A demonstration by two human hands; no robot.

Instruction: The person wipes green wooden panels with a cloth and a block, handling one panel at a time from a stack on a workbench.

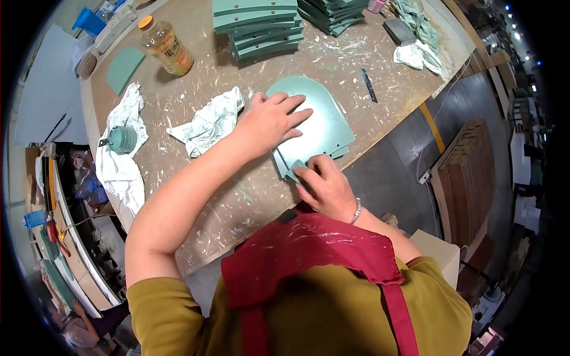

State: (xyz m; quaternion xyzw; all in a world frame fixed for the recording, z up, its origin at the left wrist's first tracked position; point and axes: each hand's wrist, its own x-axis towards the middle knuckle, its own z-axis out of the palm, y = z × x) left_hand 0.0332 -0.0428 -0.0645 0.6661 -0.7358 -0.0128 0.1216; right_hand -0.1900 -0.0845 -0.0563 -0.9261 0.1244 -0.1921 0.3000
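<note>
A pale green, rounded-top board point(325, 113) lies on the paint-spattered worktable point(208, 231), with another green edge showing beneath it. My left hand point(274, 120) rests on its left side, fingers spread and palm down. At the board's near left corner, my right hand point(326, 188) pinches a small green flat pad point(294, 170) against the edge. The fingers partly cover that pad, and I cannot make out its material. Left of my left hand is a crumpled white cloth point(215, 121) with green stains.
Stacked green boards point(258, 26) stand at the back, beside a second stack point(333, 15). An orange-capped bottle point(167, 48) is back left. A green round container point(122, 139) sits on a white rag point(122, 175). A slim dark tool point(369, 86) lies right, near the table's edge.
</note>
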